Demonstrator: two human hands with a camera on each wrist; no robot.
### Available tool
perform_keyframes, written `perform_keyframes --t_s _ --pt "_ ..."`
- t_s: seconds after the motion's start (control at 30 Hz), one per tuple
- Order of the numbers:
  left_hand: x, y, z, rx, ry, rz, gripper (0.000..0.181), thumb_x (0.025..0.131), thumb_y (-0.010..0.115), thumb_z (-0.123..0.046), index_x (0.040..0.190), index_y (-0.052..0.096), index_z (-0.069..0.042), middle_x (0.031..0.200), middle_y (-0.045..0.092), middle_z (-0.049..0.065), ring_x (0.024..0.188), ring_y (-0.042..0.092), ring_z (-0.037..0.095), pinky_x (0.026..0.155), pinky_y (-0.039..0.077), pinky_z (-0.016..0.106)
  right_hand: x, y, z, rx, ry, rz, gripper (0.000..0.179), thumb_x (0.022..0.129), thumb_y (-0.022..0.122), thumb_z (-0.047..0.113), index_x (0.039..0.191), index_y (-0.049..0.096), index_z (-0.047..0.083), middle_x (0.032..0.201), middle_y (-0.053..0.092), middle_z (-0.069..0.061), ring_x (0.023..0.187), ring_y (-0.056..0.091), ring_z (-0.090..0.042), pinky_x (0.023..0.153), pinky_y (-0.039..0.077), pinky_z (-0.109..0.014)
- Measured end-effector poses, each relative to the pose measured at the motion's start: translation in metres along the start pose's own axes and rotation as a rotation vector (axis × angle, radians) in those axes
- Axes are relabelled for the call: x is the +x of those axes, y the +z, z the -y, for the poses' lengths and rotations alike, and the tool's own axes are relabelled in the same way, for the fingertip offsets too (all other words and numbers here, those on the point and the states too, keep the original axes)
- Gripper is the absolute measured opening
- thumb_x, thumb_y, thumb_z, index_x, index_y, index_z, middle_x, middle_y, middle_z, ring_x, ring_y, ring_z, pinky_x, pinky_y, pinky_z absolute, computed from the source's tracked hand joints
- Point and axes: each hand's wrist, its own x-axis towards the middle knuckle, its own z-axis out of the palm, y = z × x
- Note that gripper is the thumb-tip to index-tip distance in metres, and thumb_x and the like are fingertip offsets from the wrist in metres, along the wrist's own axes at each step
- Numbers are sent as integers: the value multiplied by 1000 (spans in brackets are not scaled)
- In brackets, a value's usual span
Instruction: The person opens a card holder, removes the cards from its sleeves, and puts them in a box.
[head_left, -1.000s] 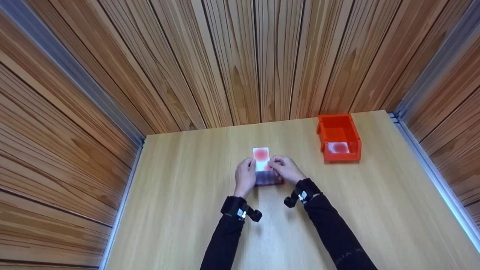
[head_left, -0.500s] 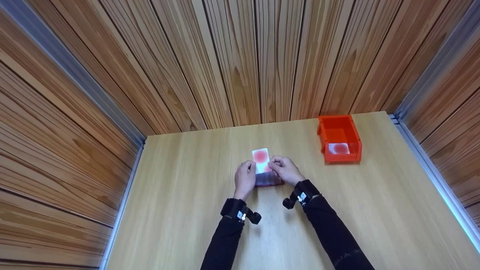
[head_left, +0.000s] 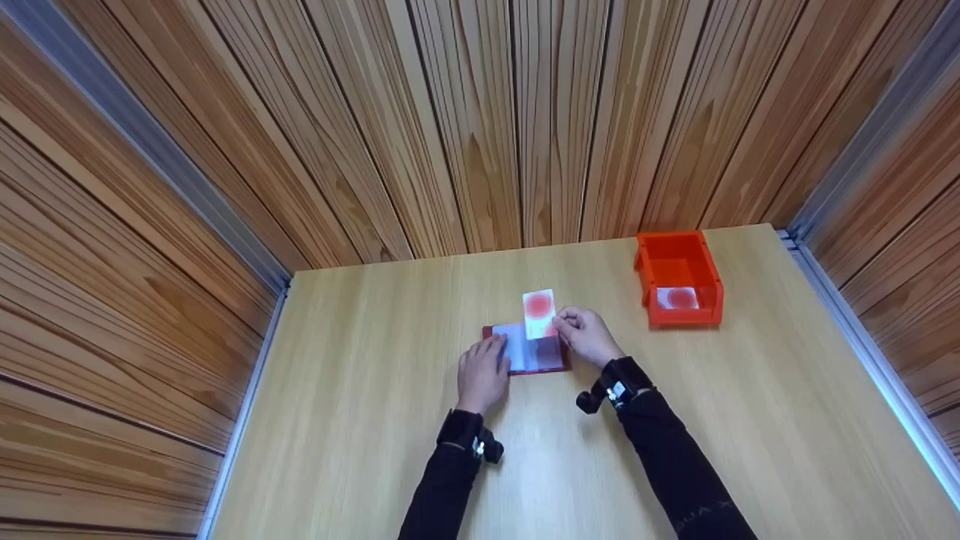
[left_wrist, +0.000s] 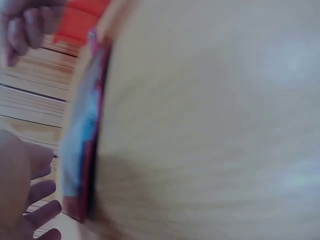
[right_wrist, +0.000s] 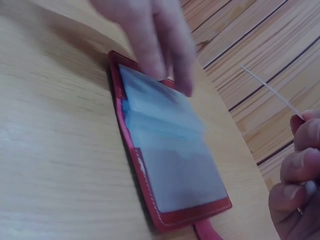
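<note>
A small red card holder (head_left: 546,360) lies spread on the table, its clear plastic sleeves (right_wrist: 180,175) showing in the right wrist view. My right hand (head_left: 589,337) pinches a white card (head_left: 538,306) with a red circle by its lower right edge, held up over the holder's far side. In the right wrist view that card is seen edge-on, between thumb and fingers. My left hand (head_left: 481,373) is at the holder's left side, its fairly straight fingers (right_wrist: 145,45) reaching down over the sleeves at that end.
An orange-red open-front bin (head_left: 673,251) stands at the back right of the wooden table (head_left: 360,405), and another white card with a red circle (head_left: 677,298) lies inside it. Wood-panelled walls rise behind and on both sides. A strap (right_wrist: 205,230) sticks out from the holder.
My left hand has let go of the card and moved down and left onto the holder. The right hand has carried the card slightly right, uncovering the sleeves.
</note>
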Motion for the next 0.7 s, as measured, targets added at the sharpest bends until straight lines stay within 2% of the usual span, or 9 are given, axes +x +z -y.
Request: perform_keyframes --t_s 0.1,0.27,0.5,0.7 --pt "-4 5 3 42 -12 42 45 104 60 -22 147 58 -10 151 58 10 140 51 32 115 39 51 -1 -9 1 9 25 -9 23 105 59 13 100 61 -9 66 51 1 57 46 -10 52 35 -21" --pt "-6 7 5 82 3 28 44 104 60 -22 146 59 -10 151 58 9 140 51 30 115 39 50 -1 -29 2 11 46 -50 20 106 59 17 98 63 -1 66 52 1 56 47 -11 52 37 -22" --pt "-7 8 5 118 13 34 44 105 59 -22 147 58 -11 152 57 8 141 51 29 115 40 49 -4 -68 5 40 57 -83 27 107 57 18 109 62 -8 68 53 2 61 51 -12 57 47 -22" --pt "-7 11 5 131 20 29 44 105 58 -22 148 57 -11 153 56 7 142 50 29 116 40 49 -8 -106 0 65 71 -164 25 107 56 18 112 60 -7 70 53 3 62 49 -13 57 46 -23"
